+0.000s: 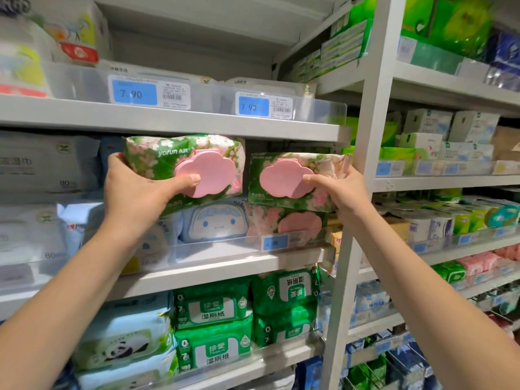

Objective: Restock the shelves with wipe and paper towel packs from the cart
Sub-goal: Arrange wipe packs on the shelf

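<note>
Bare forearms, 2 of them, rise from the bottom corners, and each ends in a hand gripping 1 wipe pack. Up and to the left of the 4.90 price tag (275,242), the left floral pack (160,161) hangs tilted in the air, its top close under the upper shelf board (168,122). Straight above the tag, the right floral pack (320,164) appears to rest on a 3rd floral pack (267,218) lying just behind the tag. These look like soft film pouches, squashy and probably weighty with wet wipes, the film likely slick. The pink lid (216,167) on each face is the only stiff part, so a clamp across a short end with the thumb braced on the lid seems soundest. That is how the left hand (135,190) holds its pack, thumb pressed on the lid and fingers curled round the left end and out of sight behind. The right hand (340,190) mirrors it, thumb on the other lid (278,178) and fingers wrapped over the right end. Just left of the tag lies a cartoon-faced blue pack (215,220), right of it stands a grey upright post (363,164), and below it sit green packs (213,311).
</note>
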